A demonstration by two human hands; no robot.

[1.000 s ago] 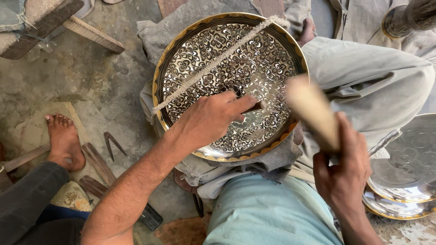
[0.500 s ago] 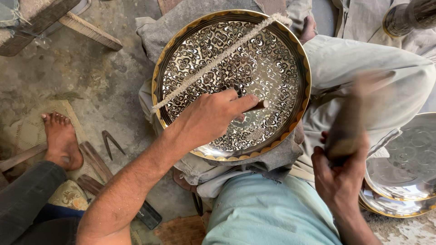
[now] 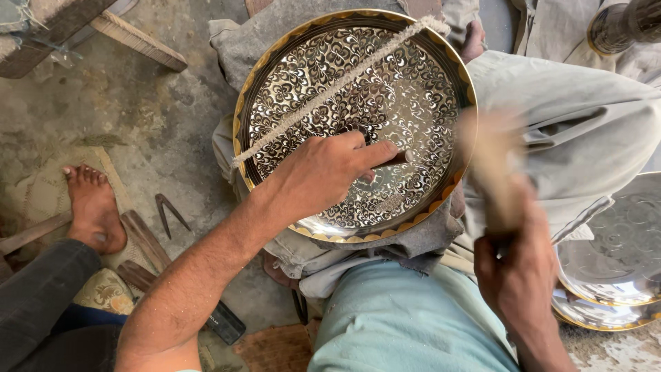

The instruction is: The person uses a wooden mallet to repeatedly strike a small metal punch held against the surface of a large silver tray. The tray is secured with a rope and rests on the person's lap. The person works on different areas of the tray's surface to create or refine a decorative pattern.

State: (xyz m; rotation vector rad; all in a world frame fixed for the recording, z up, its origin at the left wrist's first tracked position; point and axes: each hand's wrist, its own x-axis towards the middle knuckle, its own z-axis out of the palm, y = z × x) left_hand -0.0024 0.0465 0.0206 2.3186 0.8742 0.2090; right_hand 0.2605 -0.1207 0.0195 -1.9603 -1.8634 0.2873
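A worker's right hand [image 3: 520, 275] is clenched around a blurred wooden mallet [image 3: 490, 172] raised beside the near right rim of an engraved metal tray [image 3: 310, 76] propped on the lap. The left hand [image 3: 327, 172] pinches a small chisel [image 3: 396, 158] against the tray's lower centre. A frayed cord [image 3: 330, 89] crosses the tray. Stacked trays [image 3: 613, 255] lie right; another person's bare foot [image 3: 93, 207] rests on the floor, left.

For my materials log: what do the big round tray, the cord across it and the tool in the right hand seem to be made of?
Tray: apparently metal, bright mirror-like shine, engraved floral pattern, golden brass-like rim.
Cord: looks like twisted natural fibre, pale, fuzzy and frayed.
Tool in the right hand: probably wood, tan and matt, though motion blur leaves it uncertain.
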